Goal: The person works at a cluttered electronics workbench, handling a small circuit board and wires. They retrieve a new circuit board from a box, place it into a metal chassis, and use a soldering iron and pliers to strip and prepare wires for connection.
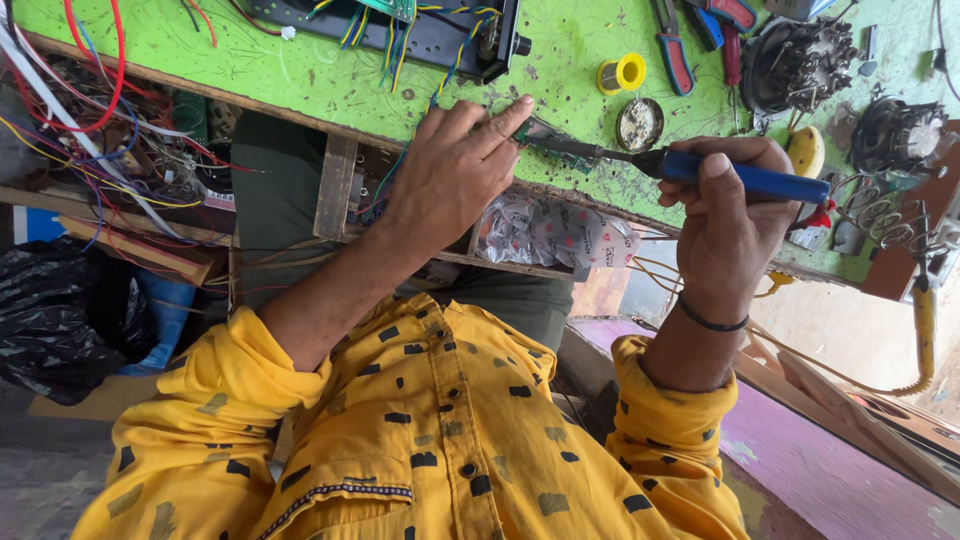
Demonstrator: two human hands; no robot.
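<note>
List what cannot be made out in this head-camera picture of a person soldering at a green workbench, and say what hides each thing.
- Part under the blue-handled soldering iron tip: covered by the left hand, head view.
- Black electronics chassis with coloured wires: cut off by the top edge.
- Red-and-blue pliers: tops cut off by the top edge.
- Round solder tin: contents too small to tell.
- Right hand: palm side hidden, turned away.

The right hand [728,205] holds a blue-handled soldering iron [700,170], tip beside the left hand [455,165] on the green bench [300,85].
</note>
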